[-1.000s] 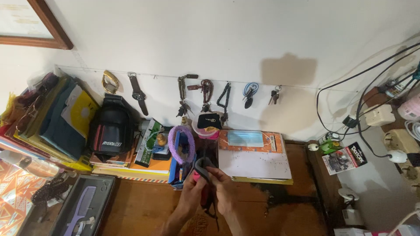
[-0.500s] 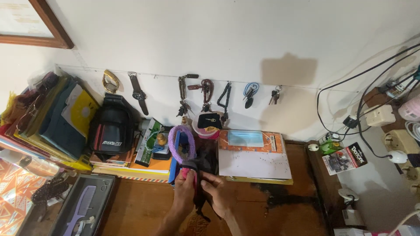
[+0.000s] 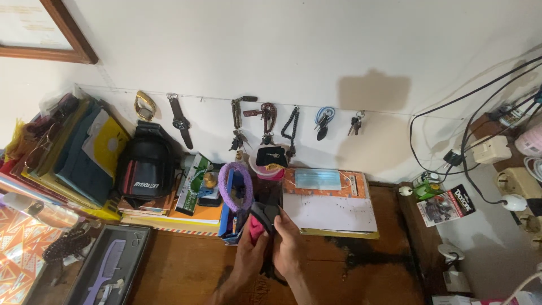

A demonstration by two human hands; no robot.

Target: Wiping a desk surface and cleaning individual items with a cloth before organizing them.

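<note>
My left hand [image 3: 248,257] and my right hand [image 3: 289,248] are together low in the middle, both gripping a small black pouch with a pink lining [image 3: 261,221]. A dark strap of the pouch hangs down between my wrists. The hands are just in front of a blue box with a purple fuzzy ring [image 3: 232,185] on it, above the wooden desk [image 3: 180,271].
A white pad with a face mask [image 3: 328,204] lies to the right. Books, a black bag [image 3: 145,168] and folders pile up at the left. A grey tray with a purple comb [image 3: 108,264] sits at front left. Keys and watches hang on the wall; cables and plugs at right.
Both hands shifted slightly with the pouch, first to the left, then back to the right and up; the pink inside shows more now.
</note>
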